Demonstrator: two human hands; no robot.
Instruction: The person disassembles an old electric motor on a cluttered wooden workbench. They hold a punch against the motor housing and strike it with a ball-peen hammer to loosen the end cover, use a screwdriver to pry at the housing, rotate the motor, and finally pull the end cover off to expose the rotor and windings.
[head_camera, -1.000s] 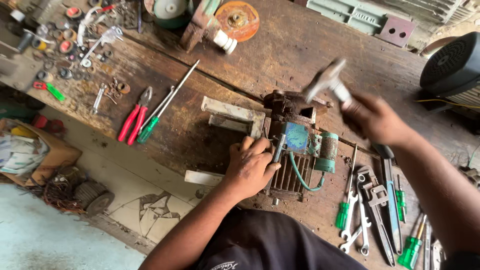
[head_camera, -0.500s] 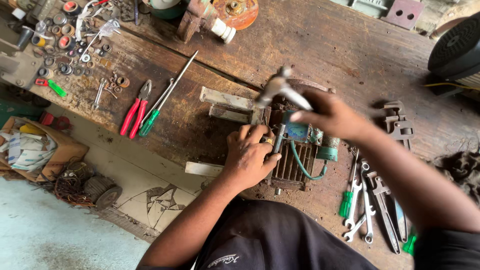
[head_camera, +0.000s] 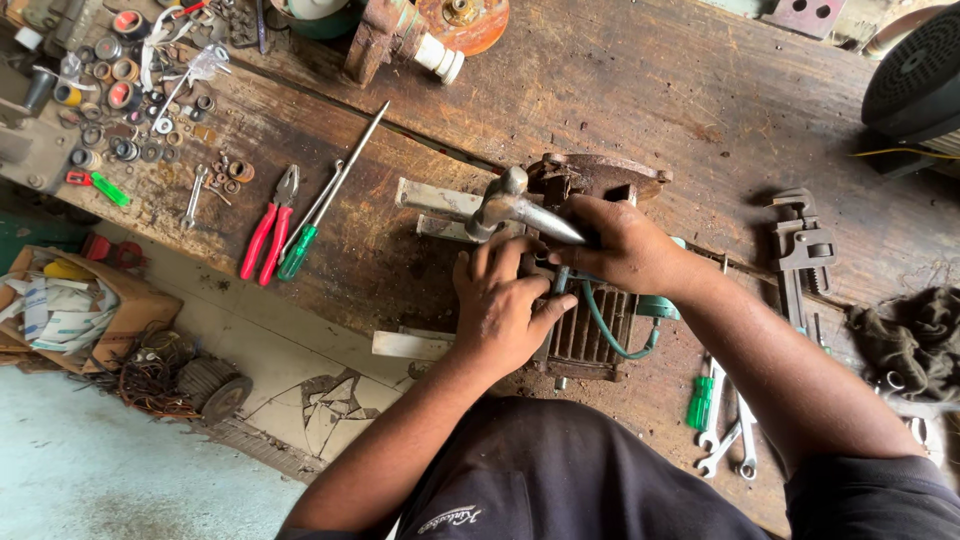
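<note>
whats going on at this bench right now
A person leans over a worn wooden workbench with a small electric motor in front of them. The right hand grips a metal hammer, its head low over the motor's top. The left hand rests on the motor's ribbed body, steadying it. Red-handled pliers and a green-handled screwdriver lie to one side, a pipe wrench and spanners to the other. Washers and small parts are scattered in the far corner.

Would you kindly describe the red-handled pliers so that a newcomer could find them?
On the wooden workbench, look left of the finned motor. The red-handled pliers lie near the bench's front edge, beside a green-handled screwdriver; they are the only tool there with two red grips.
</note>
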